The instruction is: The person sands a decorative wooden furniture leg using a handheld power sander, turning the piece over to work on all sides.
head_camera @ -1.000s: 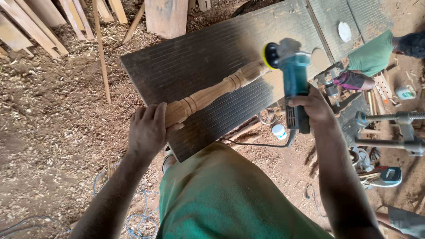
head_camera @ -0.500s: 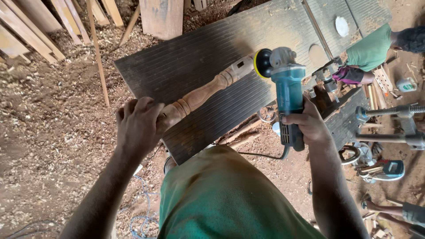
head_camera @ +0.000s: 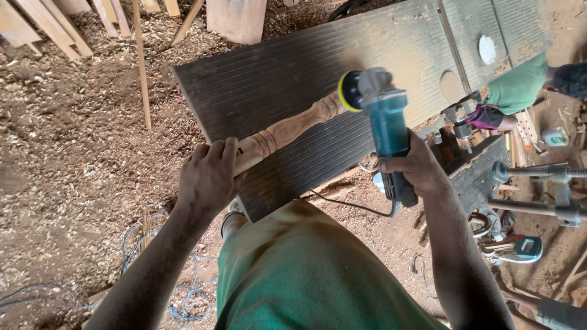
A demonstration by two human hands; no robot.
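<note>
A turned wooden spindle [head_camera: 293, 126] lies slantwise on a dark ribbed metal table [head_camera: 293, 67]. My left hand [head_camera: 208, 174] grips its near end. My right hand [head_camera: 416, 168] holds a teal angle grinder [head_camera: 382, 116] by the body. The grinder's yellow-rimmed sanding disc [head_camera: 350, 91] presses against the spindle's far end. Its black cord hangs down below my right hand.
Sawdust and wood shavings cover the ground. Timber planks [head_camera: 49, 21] lie at the upper left, and a wooden block [head_camera: 237, 18] stands behind the table. Another person in a green shirt [head_camera: 520, 85] works at the right, beside clamps and tools [head_camera: 544, 183]. Blue cord [head_camera: 134, 238] lies by my feet.
The view has shifted slightly, so the table and spindle sit a little further right and lower. The disc remains at the spindle's far end and both hands keep their grips.
</note>
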